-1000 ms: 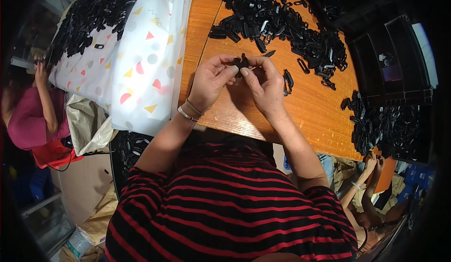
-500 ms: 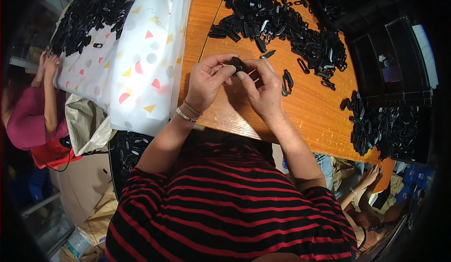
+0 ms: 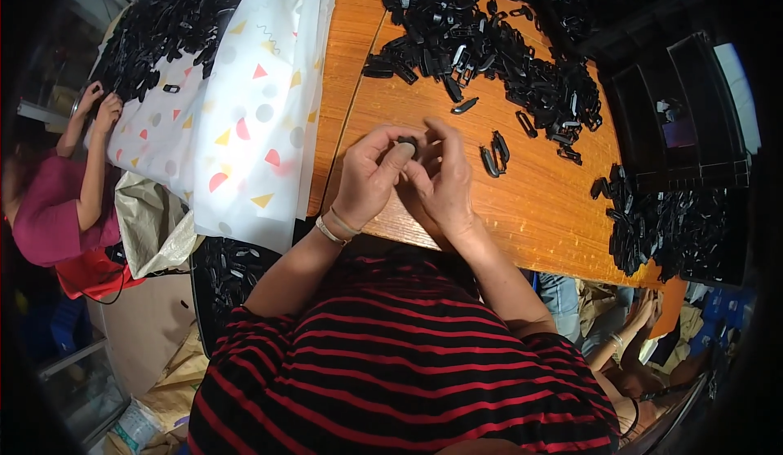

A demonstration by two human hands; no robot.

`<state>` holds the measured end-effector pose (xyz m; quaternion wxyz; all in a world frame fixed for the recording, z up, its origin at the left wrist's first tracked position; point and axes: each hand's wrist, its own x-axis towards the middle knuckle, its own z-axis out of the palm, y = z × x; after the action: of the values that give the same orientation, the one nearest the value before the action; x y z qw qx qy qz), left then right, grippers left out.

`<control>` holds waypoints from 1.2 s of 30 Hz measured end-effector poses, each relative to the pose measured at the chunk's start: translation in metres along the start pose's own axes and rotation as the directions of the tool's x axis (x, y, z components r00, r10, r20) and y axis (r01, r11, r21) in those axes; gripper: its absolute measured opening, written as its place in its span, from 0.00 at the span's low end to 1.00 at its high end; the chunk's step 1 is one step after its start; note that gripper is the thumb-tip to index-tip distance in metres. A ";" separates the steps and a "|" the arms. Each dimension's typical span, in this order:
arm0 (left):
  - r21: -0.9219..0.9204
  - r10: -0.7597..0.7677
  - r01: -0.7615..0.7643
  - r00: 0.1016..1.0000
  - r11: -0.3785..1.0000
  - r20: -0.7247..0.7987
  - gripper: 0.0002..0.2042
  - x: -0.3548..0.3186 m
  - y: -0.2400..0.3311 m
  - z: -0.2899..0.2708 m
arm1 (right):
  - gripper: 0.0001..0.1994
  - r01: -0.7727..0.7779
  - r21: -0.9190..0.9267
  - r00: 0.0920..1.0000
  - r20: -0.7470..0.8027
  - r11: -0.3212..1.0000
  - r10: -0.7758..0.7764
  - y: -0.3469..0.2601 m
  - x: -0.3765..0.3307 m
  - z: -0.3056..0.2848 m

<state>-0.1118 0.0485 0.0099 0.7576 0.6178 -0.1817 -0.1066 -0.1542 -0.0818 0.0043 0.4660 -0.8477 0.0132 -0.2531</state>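
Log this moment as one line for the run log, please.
left hand: pinching small black part | right hand: touching same part | surface: wooden table | nearby: pile of black parts, patterned white sheet

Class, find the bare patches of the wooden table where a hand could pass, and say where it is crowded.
Bare wooden table lies between the right hand and the right-edge heap of black plastic clips; another strip borders the patterned white sheet. The far big black pile is crowded.

small black plastic part (image 3: 407,143): mostly hidden between both hands' fingertips, shape unclear | heap of black plastic clips (image 3: 489,39): cut off at 12 o'clock, pieces too small to distinguish | dark compartmented tray (image 3: 693,104): at 2 o'clock, contents unreadable
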 end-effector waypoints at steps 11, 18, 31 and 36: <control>-0.099 -0.152 0.166 0.978 0.981 0.141 0.12 0.018 -0.020 -0.007 | 0.18 -0.149 0.095 0.930 0.353 0.984 0.107 0.013 0.005 -0.001; 0.743 0.207 -0.106 0.977 0.661 -0.044 0.08 0.088 -0.023 -0.043 | 0.09 0.206 -0.471 0.960 0.265 0.858 -0.085 0.044 0.069 -0.045; 0.923 0.236 -0.378 0.906 0.076 0.352 0.09 0.129 -0.024 -0.054 | 0.14 0.317 -0.454 0.855 0.517 0.833 -0.043 0.056 0.096 -0.059; 0.923 0.224 -0.358 0.919 0.140 0.323 0.08 0.116 -0.020 -0.050 | 0.10 -0.335 0.096 0.883 0.379 0.937 0.276 0.050 0.063 -0.042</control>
<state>0.0157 0.0439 -0.0015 0.1945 0.8991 -0.3636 0.1470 -0.1067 -0.1590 0.0095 0.5606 -0.8269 0.0412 -0.0172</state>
